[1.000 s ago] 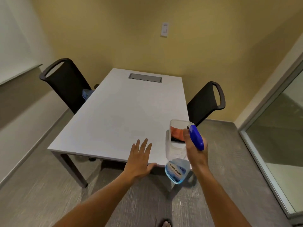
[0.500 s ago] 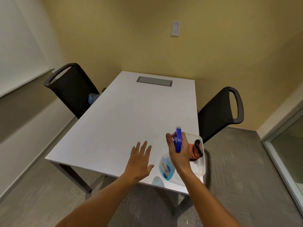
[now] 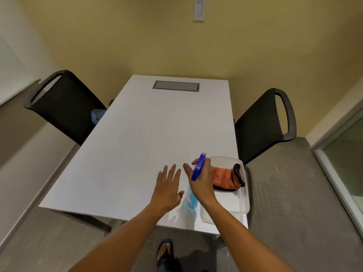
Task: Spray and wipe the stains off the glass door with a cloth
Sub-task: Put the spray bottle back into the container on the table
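Note:
My right hand grips a spray bottle with a blue trigger head and pale blue liquid; its base is at or just above the white table near the front right corner. Right beside it sits a clear plastic tray holding an orange cloth with a dark edge. My left hand hovers flat over the table just left of the bottle, fingers spread, holding nothing. The glass door shows at the right edge of the view.
Two black chairs flank the table, one at the left with something blue on its seat, one at the right. A grey panel is set in the table's far end. A light switch is on the yellow wall. My sandalled foot stands on grey carpet.
My right hand has brought the spray bottle down from the air to the table beside the tray. The view has turned left and down, away from the glass door. My left hand stays hovering.

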A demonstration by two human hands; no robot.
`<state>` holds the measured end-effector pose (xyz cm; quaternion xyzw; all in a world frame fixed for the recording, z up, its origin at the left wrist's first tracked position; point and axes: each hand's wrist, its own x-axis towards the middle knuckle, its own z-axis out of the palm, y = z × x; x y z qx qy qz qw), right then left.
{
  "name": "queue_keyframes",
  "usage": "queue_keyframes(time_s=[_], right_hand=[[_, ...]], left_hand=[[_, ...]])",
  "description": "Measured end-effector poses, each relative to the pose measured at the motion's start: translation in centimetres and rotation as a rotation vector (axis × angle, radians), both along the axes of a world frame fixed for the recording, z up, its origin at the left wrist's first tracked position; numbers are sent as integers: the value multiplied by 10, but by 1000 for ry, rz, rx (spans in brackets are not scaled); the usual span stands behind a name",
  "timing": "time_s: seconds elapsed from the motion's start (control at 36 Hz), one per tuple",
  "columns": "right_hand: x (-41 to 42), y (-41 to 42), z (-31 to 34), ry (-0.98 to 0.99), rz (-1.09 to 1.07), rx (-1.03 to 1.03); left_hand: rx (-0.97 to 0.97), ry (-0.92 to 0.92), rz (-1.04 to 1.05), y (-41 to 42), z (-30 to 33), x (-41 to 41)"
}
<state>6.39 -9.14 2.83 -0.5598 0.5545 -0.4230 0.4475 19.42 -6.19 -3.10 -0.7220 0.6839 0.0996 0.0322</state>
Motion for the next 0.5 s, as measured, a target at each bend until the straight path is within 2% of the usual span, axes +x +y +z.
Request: queue_keyframes(time_s=[0.28, 0.42, 0.5], right_hand=[[19, -14, -28, 57, 3, 10], [23, -20, -32, 74, -66, -10], [22, -18, -34, 95, -90, 47]], left_hand=[[-11, 112, -132, -56, 1, 24], [-4, 76, -211, -85, -1, 33], [4, 69, -254, -102, -2, 31]])
